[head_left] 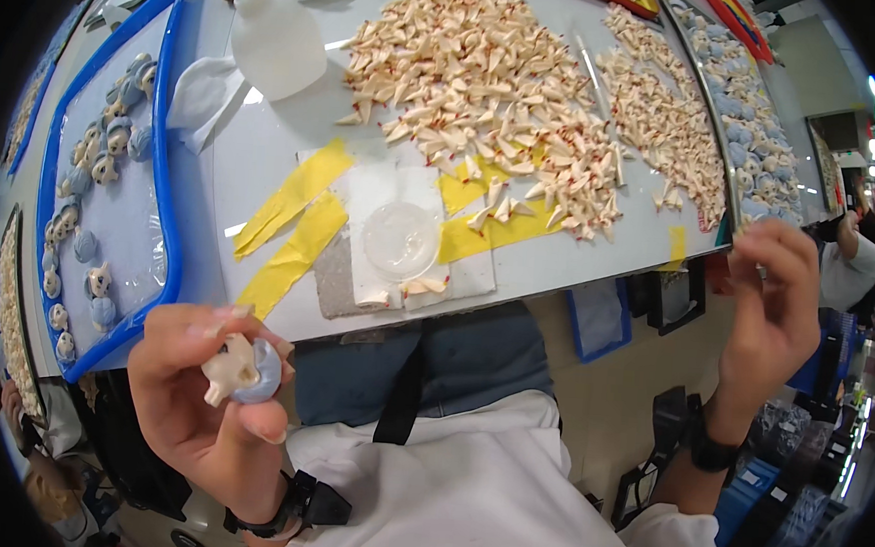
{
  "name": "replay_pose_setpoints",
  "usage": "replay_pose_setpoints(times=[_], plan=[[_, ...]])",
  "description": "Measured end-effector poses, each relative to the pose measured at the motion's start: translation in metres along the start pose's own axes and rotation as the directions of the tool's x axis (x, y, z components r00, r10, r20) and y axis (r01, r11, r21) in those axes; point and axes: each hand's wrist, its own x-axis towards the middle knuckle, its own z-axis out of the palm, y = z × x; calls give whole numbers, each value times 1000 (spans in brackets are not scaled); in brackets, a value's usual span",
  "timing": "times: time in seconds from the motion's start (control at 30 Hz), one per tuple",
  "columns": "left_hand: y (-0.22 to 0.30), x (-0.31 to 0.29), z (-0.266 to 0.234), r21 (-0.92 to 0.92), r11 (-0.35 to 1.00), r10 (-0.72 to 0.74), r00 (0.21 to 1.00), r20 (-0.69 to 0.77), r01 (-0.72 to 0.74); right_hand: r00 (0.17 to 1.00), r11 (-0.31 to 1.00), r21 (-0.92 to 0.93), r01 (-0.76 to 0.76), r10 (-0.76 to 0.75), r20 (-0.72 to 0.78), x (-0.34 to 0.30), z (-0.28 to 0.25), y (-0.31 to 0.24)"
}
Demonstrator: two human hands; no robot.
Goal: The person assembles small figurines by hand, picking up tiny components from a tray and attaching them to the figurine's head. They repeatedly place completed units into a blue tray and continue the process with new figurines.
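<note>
My left hand (194, 399) pinches a small figurine (241, 367) between thumb and fingers, at the near left below the table edge. The figurine has a cream, pointed-eared part and a rounded pale blue part. Off to the right, my right hand (771, 304) is raised beside the table's right corner, close to the metal-edged tray (723, 141). Its fingers are bent and drawn toward the thumb; whether something small sits between them is hidden. Between my hands, a round clear dish (399, 240) rests on a white pad, with several cream pieces (424, 287) at its near side.
A large heap of cream, red-tipped pieces (470, 65) covers the table's far middle. The blue-rimmed tray (170, 207) at left holds several blue-and-cream figurines. Yellow tape strips (297, 200) cross the table. White plastic bottles (276, 43) stand behind. Many pale blue pieces (753, 112) fill the right tray.
</note>
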Motion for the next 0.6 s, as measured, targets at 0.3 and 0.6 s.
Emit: replay_pose_setpoints(times=[0.3,0.6], plan=[[-2,-6,-6,-36,999,-31,999,-19,30,872,985,-11,172,-147,467,44,34,-13],[-5,-3,-9,-50,998,-41,998,45,43,797,962,-42,270,-198,571,47,61,-14]])
